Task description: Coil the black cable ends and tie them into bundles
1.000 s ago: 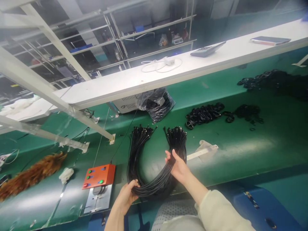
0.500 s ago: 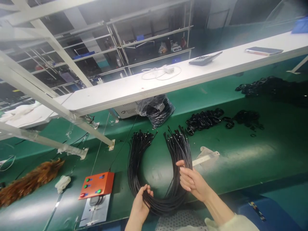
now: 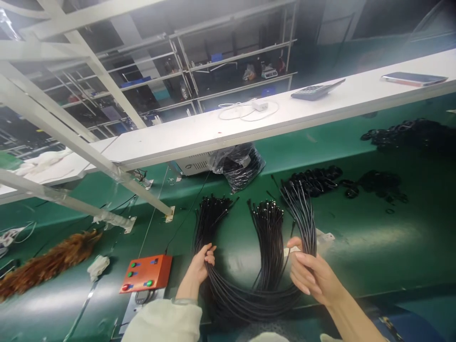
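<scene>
A thick bundle of black cables (image 3: 249, 304) curves in a U on the green bench, its connector ends pointing away from me. My left hand (image 3: 200, 264) is closed around cables on the left arm of the U. On the right, my right hand (image 3: 313, 273) is closed around a separate bunch of cables (image 3: 302, 216), held apart from the cables (image 3: 269, 242) lying in the middle. The far tips of this bunch overlap a pile of black rings (image 3: 315, 180). A ruler (image 3: 291, 251) is partly hidden behind my right hand.
An orange box with buttons (image 3: 147, 273) stands to the left, near a brown fluffy bundle (image 3: 50, 266). Behind the cables sits a plastic bag of black items (image 3: 240, 166), under a white shelf (image 3: 199, 137) holding a calculator (image 3: 317, 90) and a phone (image 3: 413, 78).
My right hand has moved right with part of the cables, splitting the right arm of the U in two. My left hand has moved up along the left side. The view has shifted slightly.
</scene>
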A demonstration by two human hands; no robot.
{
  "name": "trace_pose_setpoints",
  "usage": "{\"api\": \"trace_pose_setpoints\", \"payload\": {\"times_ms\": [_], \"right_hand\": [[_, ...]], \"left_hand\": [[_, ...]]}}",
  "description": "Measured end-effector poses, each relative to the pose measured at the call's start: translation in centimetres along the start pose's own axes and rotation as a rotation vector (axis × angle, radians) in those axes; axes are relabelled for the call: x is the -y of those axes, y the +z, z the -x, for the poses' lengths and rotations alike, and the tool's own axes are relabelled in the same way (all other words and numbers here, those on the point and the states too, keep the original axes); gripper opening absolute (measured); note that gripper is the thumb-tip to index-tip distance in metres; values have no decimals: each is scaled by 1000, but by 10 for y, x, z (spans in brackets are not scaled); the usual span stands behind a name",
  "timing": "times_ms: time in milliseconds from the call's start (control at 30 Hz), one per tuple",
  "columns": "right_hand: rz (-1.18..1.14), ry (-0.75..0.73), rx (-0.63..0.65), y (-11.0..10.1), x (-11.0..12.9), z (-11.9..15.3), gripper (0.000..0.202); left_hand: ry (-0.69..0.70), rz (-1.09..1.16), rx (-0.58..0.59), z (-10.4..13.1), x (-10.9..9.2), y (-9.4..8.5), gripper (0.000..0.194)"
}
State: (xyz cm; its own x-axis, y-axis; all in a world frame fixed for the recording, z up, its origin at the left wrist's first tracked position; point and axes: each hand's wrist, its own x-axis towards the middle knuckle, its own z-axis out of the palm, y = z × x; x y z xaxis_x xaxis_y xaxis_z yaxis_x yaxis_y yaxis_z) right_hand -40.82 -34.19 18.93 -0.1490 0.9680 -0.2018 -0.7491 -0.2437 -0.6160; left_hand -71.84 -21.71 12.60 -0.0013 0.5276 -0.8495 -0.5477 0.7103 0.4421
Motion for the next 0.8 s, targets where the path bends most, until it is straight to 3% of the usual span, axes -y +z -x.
{"api": "trace_pose_setpoints", "payload": {"times_ms": [200,500,800], "right_hand": [[24,107,6,7,-5,-19,23],[358,157,20,30,-52,-87,44],[484,61,-52,52,-126,-106,44]], "left_hand": [[1,-74,103,24,-23,2,20],[11,-27,210,33,-7,9,30],[-10,-75,310,37,7,21,73]]}}
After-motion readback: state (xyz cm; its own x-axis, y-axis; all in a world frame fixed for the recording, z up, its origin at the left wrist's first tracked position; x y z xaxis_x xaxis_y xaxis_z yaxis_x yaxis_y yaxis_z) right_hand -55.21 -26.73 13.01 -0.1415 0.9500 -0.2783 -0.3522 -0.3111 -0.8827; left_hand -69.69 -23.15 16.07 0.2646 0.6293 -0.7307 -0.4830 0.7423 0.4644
